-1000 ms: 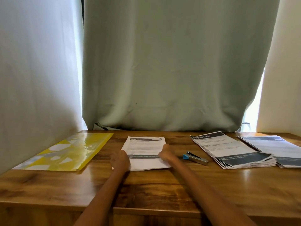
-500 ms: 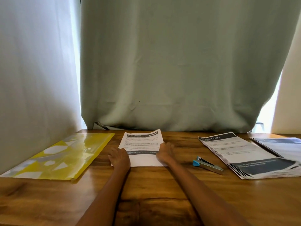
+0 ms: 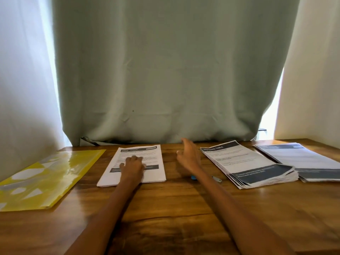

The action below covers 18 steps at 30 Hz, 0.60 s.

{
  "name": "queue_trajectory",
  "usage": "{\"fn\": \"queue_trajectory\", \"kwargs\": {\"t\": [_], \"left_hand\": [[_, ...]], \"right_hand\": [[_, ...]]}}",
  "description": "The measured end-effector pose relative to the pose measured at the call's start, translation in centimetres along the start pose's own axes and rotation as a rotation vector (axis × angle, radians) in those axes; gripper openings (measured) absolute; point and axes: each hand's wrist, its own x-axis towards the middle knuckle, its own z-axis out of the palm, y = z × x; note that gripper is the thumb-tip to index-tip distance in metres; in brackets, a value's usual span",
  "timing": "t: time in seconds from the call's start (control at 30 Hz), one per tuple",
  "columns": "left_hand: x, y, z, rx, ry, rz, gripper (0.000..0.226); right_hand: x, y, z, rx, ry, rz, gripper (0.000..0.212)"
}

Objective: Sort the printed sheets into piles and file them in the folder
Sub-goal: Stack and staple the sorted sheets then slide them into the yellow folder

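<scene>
A yellow folder lay leftmost on the desk. The left hand pressed flat on a small pile; the right hand hovered, fingers loosely spread, empty, beside two thicker stacks.

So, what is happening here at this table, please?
A person is sorting printed sheets on a wooden table. The left hand rests flat on a small middle pile. The right hand is open in the air, between that pile and a thicker fanned stack. Another stack lies at far right. The yellow folder lies at left, untouched.
</scene>
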Motion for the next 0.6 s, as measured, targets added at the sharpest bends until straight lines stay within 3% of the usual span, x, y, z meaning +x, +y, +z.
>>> {"fn": "queue_trajectory", "kwargs": {"t": [0.17, 0.3, 0.43, 0.6], "left_hand": [[-1.4, 8.2, 0.1, -0.284, -0.053, 0.416, 0.051], [-1.9, 13.2, 0.5, -0.222, -0.188, 0.613, 0.057], [-0.6, 14.2, 1.9, -0.233, -0.189, 0.585, 0.035], [3.0, 13.5, 3.2, 0.163, -0.123, 0.393, 0.043]], "right_hand": [[0.9, 6.3, -5.8, 0.101, 0.21, 0.056, 0.035], [0.9, 10.9, -10.2, 0.021, 0.37, 0.056, 0.024], [1.3, 15.8, -12.4, -0.262, 0.387, 0.093, 0.026], [1.8, 18.9, -12.9, -0.455, 0.252, 0.241, 0.042]]}}
